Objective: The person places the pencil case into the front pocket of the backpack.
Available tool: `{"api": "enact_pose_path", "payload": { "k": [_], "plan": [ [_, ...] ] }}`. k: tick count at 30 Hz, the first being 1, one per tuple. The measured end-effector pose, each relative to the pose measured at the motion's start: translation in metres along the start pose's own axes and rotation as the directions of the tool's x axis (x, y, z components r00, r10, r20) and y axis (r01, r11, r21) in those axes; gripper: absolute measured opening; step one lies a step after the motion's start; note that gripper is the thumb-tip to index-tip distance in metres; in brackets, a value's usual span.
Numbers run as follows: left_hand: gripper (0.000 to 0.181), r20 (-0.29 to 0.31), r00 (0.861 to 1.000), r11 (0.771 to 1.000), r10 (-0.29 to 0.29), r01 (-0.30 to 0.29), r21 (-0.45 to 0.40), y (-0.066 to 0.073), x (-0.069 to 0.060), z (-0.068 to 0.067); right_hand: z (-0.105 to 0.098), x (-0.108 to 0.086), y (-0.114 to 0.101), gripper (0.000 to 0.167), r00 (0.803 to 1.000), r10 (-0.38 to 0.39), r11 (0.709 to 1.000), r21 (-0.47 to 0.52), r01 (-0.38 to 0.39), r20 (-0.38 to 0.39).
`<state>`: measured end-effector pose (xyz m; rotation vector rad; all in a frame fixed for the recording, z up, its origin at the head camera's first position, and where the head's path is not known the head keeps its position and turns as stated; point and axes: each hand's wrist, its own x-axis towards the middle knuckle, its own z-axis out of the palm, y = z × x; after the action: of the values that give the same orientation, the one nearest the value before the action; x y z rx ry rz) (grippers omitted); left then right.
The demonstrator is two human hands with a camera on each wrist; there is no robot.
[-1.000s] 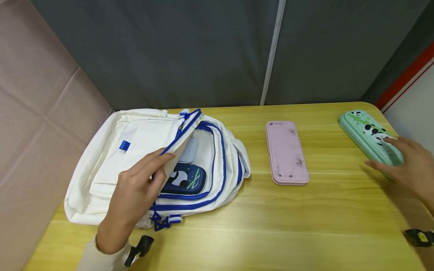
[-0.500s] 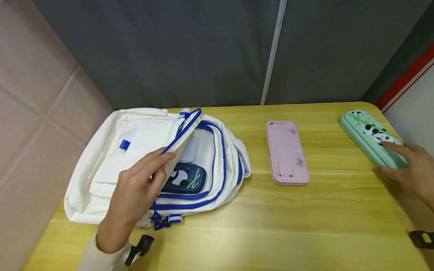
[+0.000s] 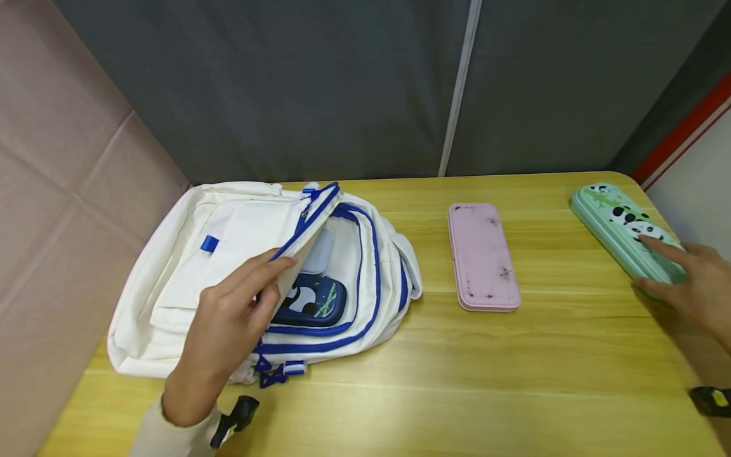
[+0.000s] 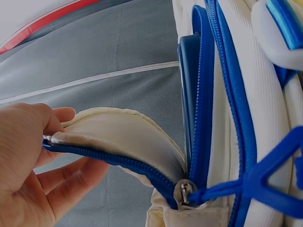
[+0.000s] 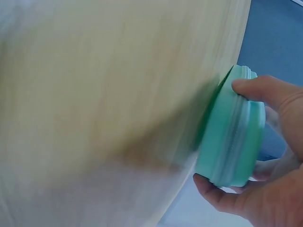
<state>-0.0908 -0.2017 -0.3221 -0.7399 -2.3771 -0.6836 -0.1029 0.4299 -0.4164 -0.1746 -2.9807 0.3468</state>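
A white backpack (image 3: 228, 254) with blue zips lies at the left of the table. My left hand (image 3: 228, 317) pinches the zipped edge of its front pocket flap (image 4: 118, 137) and holds it folded back. Inside the pocket sit a dark blue case with a panda print (image 3: 320, 301) and a pale blue item (image 3: 318, 252), partly hidden by the flap. At the far right, my right hand (image 3: 699, 285) grips the near end of a mint green pencil case with pandas (image 3: 611, 219). In the right wrist view, thumb and fingers span the green pencil case (image 5: 227, 137).
Between the backpack and the green case, a pink case with dark specks (image 3: 484, 257) lies on the wooden table (image 3: 457, 381). A grey partition (image 3: 342, 95) stands behind, a padded pink panel (image 3: 68, 190) at left. Blue star-shaped zip pulls (image 3: 271, 377) hang at the bag's front.
My right hand has shifted slightly right along the green pencil case and settled around its near end. The left hand and the flap have stayed put.
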Motion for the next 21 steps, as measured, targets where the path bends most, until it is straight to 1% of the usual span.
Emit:
{"api": "enact_pose_path", "payload": {
  "k": [3,5,8,10,11,12,14,16,18,21],
  "plan": [
    [0.039,0.0,1.0,1.0,0.002,-0.002,0.003,0.0,0.0,0.0,-0.001,-0.001,-0.003,0.068,0.996,-0.068,0.998,0.013,0.069,-0.065],
    [0.039,-0.002,1.0,1.0,0.003,-0.003,0.002,0.0,0.0,0.0,0.0,-0.001,-0.006,0.065,0.985,-0.114,0.993,0.02,0.118,-0.13],
    [0.04,-0.004,1.0,1.0,0.004,-0.004,-0.001,0.0,0.0,0.0,0.001,-0.001,-0.011,0.067,0.958,-0.169,0.983,0.027,0.18,-0.232],
    [0.04,-0.01,1.0,1.0,0.009,-0.009,-0.002,-0.001,0.0,0.0,0.0,-0.001,-0.014,0.071,0.94,-0.195,0.978,0.024,0.209,-0.279],
    [0.04,-0.011,1.0,1.0,0.011,-0.011,-0.002,-0.001,0.0,0.0,0.0,-0.001,-0.015,0.072,0.935,-0.202,0.975,0.024,0.219,-0.292],
    [0.04,-0.013,1.0,1.0,0.013,-0.013,-0.002,-0.001,0.0,0.0,0.0,-0.001,-0.017,0.075,0.93,-0.211,0.973,0.021,0.228,-0.302],
    [0.04,-0.015,1.0,1.0,0.015,-0.015,-0.002,-0.001,0.001,0.0,-0.001,-0.001,-0.02,0.077,0.931,-0.22,0.97,0.038,0.241,-0.291],
    [0.04,-0.013,1.0,1.0,0.015,-0.015,-0.002,-0.001,0.001,0.001,-0.002,-0.001,-0.026,0.073,0.934,-0.233,0.964,0.062,0.259,-0.27],
    [0.04,-0.011,1.0,1.0,0.014,-0.014,0.0,-0.001,0.001,0.0,-0.003,0.0,-0.032,0.073,0.928,-0.265,0.951,0.091,0.297,-0.262],
    [0.039,-0.004,1.0,1.0,0.007,-0.007,0.002,0.0,0.001,0.0,-0.005,0.001,-0.043,0.072,0.909,-0.321,0.928,0.106,0.358,-0.265]
  ]
}}
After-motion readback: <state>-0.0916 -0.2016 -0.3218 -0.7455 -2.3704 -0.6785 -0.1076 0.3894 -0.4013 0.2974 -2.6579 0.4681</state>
